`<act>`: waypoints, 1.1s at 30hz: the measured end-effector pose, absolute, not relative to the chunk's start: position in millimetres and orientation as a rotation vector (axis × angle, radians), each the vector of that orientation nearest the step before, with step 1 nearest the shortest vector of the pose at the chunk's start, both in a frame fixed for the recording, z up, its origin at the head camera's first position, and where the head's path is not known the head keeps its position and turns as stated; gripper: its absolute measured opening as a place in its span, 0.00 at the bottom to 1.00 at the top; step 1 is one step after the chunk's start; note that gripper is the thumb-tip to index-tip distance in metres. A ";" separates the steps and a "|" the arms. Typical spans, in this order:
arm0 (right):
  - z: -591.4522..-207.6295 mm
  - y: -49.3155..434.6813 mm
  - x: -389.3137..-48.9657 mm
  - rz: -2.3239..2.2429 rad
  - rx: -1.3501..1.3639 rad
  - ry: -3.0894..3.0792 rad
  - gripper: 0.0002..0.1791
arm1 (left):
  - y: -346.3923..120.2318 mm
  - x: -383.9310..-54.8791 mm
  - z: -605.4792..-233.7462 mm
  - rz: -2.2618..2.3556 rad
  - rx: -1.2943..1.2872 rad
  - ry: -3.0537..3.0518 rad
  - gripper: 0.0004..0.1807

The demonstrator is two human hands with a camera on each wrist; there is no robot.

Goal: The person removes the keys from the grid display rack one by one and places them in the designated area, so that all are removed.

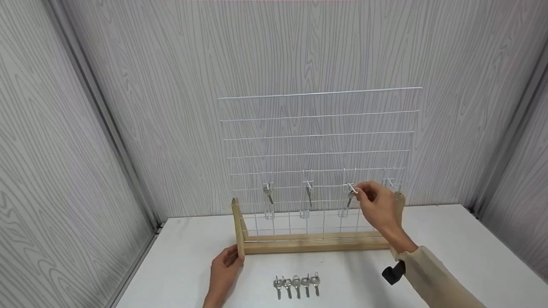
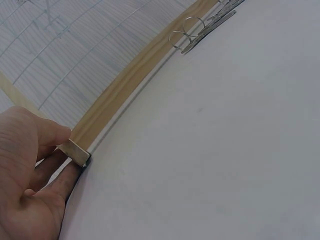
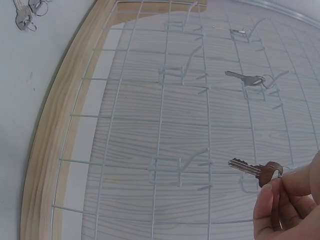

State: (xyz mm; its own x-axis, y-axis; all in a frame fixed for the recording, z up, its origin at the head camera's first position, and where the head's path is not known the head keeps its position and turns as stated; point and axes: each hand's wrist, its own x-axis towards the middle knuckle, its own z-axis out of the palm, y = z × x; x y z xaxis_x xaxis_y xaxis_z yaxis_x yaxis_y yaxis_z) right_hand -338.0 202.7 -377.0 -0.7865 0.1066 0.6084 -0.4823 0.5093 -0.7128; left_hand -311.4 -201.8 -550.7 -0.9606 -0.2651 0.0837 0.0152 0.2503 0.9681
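One key (image 3: pixel 266 173), ring end pinched in fingers (image 3: pixel 264 207) of right hand (image 1: pixel 380 206) (blade (image 3: pixel 244 168) jutting clear), left hand (image 1: pixel 223 268) gripping wooden stand (image 1: pixel 317 246)

Beyond the left hand (image 1: pixel 224 271) and right hand (image 1: pixel 379 205) I see a pale back wall (image 1: pixel 274 47) patterned with grey wood grain. Similar side walls (image 1: pixel 55 171) stand outward of each hand, grey strips (image 1: pixel 102 111) lining the corners. Below both hands I have a white tabletop (image 1: pixel 180 256), softly shadowed nearer me than the right hand.
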 end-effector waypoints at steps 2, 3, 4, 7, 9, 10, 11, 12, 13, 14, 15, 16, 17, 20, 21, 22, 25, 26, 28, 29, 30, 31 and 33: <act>-376.2 202.9 -335.4 1.272 0.309 -2.160 0.06 | -201.9 -311.2 -550.4 -1.795 0.252 -2.292 0.24; -375.8 203.0 -334.3 1.273 0.311 -2.161 0.06 | -202.0 -311.1 -550.3 -1.798 0.253 -2.295 0.24; -375.2 203.4 -333.0 1.271 0.313 -2.164 0.06 | -201.7 -311.2 -550.1 -1.802 0.259 -2.298 0.24; -373.9 204.5 -330.2 1.255 0.326 -2.168 0.06 | -201.2 -311.2 -549.8 -1.813 0.277 -2.301 0.24; -373.2 205.0 -328.9 1.241 0.342 -2.164 0.05 | -201.6 -311.1 -549.5 -1.800 0.263 -2.308 0.24; -373.0 205.3 -328.5 1.229 0.349 -2.162 0.05 | -201.7 -311.0 -549.4 -1.802 0.258 -2.306 0.24; -372.7 205.7 -328.1 1.216 0.357 -2.157 0.05 | -201.9 -310.9 -549.5 -1.802 0.245 -2.303 0.25; -372.6 205.9 -327.7 1.208 0.363 -2.152 0.05 | -202.0 -310.8 -549.5 -1.804 0.237 -2.301 0.25; -372.4 206.2 -327.4 1.190 0.367 -2.146 0.05 | -202.1 -310.8 -549.6 -1.805 0.226 -2.300 0.25; -372.1 206.5 -327.1 1.173 0.371 -2.140 0.04 | -202.1 -310.7 -549.4 -1.811 0.213 -2.294 0.25; -372.4 206.7 -326.9 1.158 0.376 -2.133 0.04 | -202.4 -310.4 -549.6 -1.815 0.209 -2.291 0.25; -372.3 206.8 -326.4 1.143 0.380 -2.127 0.04 | -202.4 -310.4 -549.6 -1.826 0.216 -2.286 0.25; -372.3 206.9 -326.0 1.132 0.383 -2.123 0.04 | -202.7 -310.3 -549.5 -1.825 0.213 -2.286 0.25; -371.5 207.2 -324.8 1.115 0.381 -2.125 0.04 | -203.0 -310.6 -548.9 -1.826 0.221 -2.288 0.25; -371.1 207.3 -324.2 1.121 0.378 -2.131 0.04 | -203.3 -311.0 -549.2 -1.826 0.232 -2.291 0.25; -370.8 207.5 -323.5 1.128 0.374 -2.140 0.04 | -203.4 -311.0 -549.0 -1.828 0.237 -2.291 0.25; -369.8 208.3 -320.3 1.167 0.375 -2.159 0.04 | -203.8 -310.6 -549.7 -1.830 0.245 -2.294 0.25; -369.6 208.7 -319.0 1.176 0.376 -2.166 0.04 | -204.0 -310.6 -550.5 -1.832 0.247 -2.293 0.25; -369.2 209.9 -316.0 1.197 0.382 -2.173 0.04 | -204.0 -310.0 -551.3 -1.831 0.235 -2.293 0.25; -368.9 210.6 -314.3 1.202 0.387 -2.172 0.05 | -203.9 -310.0 -551.7 -1.828 0.227 -2.293 0.25; -368.8 211.5 -312.6 1.207 0.389 -2.171 0.05 | -203.9 -309.8 -551.8 -1.830 0.219 -2.292 0.25; -368.6 212.2 -311.1 1.207 0.388 -2.169 0.05 | -203.8 -309.7 -551.8 -1.828 0.215 -2.293 0.25; -368.7 213.5 -308.2 1.205 0.395 -2.152 0.05 | -203.8 -309.5 -551.6 -1.828 0.211 -2.291 0.25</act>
State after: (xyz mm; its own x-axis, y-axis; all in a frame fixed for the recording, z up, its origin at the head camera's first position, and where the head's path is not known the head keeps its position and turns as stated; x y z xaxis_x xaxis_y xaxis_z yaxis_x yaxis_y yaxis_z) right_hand -308.2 213.5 -368.7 -0.7547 0.0444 0.6545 -0.5349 0.5360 -0.6531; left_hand -309.5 -203.8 -551.6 -0.9693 -0.2360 0.0684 0.0144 0.2237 0.9746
